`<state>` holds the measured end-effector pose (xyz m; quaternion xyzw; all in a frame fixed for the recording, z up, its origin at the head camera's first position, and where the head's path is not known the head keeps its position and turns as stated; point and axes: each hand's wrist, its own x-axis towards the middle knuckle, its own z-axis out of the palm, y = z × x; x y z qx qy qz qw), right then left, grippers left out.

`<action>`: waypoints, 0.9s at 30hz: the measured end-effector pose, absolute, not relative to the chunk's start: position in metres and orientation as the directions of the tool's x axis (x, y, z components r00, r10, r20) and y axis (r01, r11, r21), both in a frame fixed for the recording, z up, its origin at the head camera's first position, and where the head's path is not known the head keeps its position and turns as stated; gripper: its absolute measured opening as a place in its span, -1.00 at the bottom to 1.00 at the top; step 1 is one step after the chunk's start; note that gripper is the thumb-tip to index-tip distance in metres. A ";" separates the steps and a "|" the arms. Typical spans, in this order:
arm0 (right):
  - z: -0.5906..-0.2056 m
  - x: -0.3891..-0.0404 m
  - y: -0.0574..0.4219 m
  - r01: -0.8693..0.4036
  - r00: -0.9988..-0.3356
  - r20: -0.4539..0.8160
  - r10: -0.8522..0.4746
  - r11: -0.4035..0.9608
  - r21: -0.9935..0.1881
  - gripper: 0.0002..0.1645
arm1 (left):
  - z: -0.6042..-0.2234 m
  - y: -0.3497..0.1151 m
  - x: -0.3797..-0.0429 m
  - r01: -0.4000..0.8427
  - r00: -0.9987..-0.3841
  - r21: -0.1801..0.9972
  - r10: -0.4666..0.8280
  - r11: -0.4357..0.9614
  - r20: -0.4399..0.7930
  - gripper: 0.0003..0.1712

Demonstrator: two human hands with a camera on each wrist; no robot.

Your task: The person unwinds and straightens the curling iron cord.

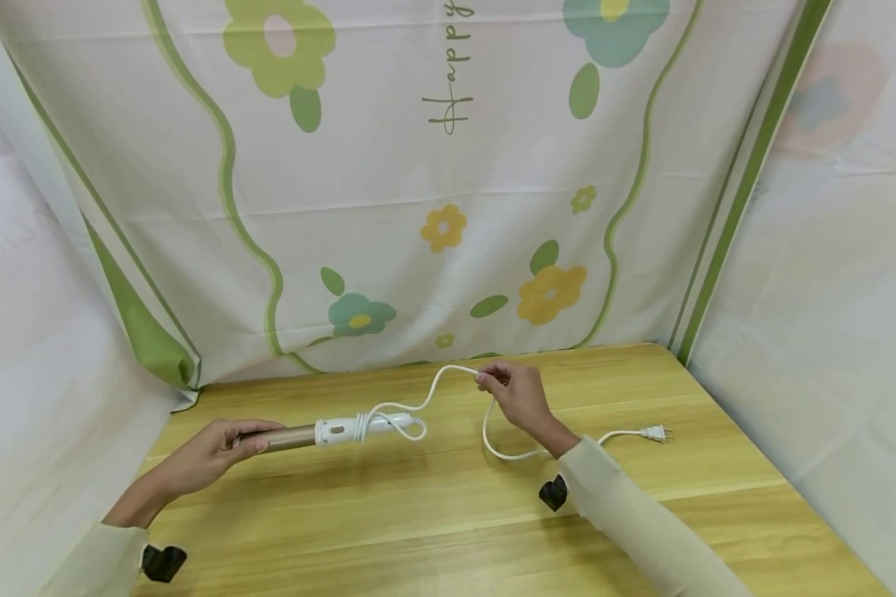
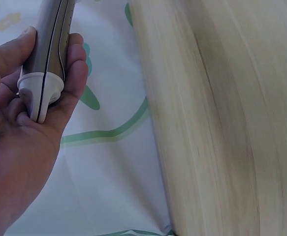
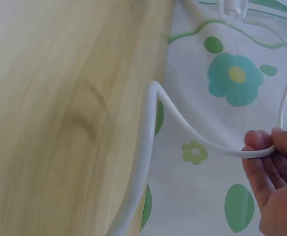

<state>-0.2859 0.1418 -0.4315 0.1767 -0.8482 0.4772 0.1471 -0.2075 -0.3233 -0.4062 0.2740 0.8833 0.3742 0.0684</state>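
Observation:
My left hand (image 1: 202,454) grips the bronze barrel end of a hair straightener (image 1: 291,437), whose two long halves lie closed together in the left wrist view. Its white handle (image 1: 330,431) points right, with a turn or more of white cord (image 1: 361,426) wound round it. From there the cord rises in a wavy line to my right hand (image 1: 518,398), which pinches it between thumb and fingers. Beyond that hand the cord droops in a loop and passes behind the forearm. A white two-pin plug (image 1: 653,433) ends it at the right.
A wood-grain table (image 1: 418,514) spans the space under both hands. Behind it hangs a flower-printed cloth (image 1: 388,182), and white cloth (image 1: 836,332) also hangs at the sides. Small black devices (image 1: 552,492) sit at both wrists.

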 end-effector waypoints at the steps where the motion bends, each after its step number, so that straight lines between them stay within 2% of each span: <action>1: -0.430 -0.286 0.144 -0.444 -0.893 0.421 -0.158 0.460 -0.769 -0.84 | -0.406 -0.323 -0.207 0.431 -0.845 0.696 0.528 0.575 0.087 -0.60; 7: -0.422 -0.288 0.158 -0.410 -0.902 0.329 -0.280 0.316 -0.855 -0.79 | -0.408 -0.323 -0.207 0.414 -0.871 0.673 0.482 0.612 0.098 -0.60; 11: -0.417 -0.287 0.172 -0.367 -0.887 0.240 -0.395 0.284 -0.886 -0.77 | -0.408 -0.322 -0.207 0.409 -0.886 0.653 0.450 0.637 0.116 -0.60; 15: -0.413 -0.288 0.183 -0.356 -0.847 0.165 -0.505 0.309 -0.882 -0.80 | -0.406 -0.322 -0.207 0.414 -0.888 0.642 0.441 0.645 0.130 -0.61; 21: -0.409 -0.288 0.191 -0.402 -0.742 0.060 -0.668 0.372 -0.837 -0.83 | -0.405 -0.322 -0.207 0.410 -0.886 0.660 0.447 0.629 0.125 -0.61; 25: -0.414 -0.288 0.194 -0.439 -0.682 0.000 -0.732 0.409 -0.800 -0.84 | -0.406 -0.322 -0.206 0.409 -0.884 0.666 0.451 0.624 0.120 -0.61; 27: -0.417 -0.289 0.194 -0.443 -0.676 -0.032 -0.736 0.440 -0.781 -0.84 | -0.405 -0.323 -0.206 0.411 -0.883 0.669 0.453 0.620 0.123 -0.62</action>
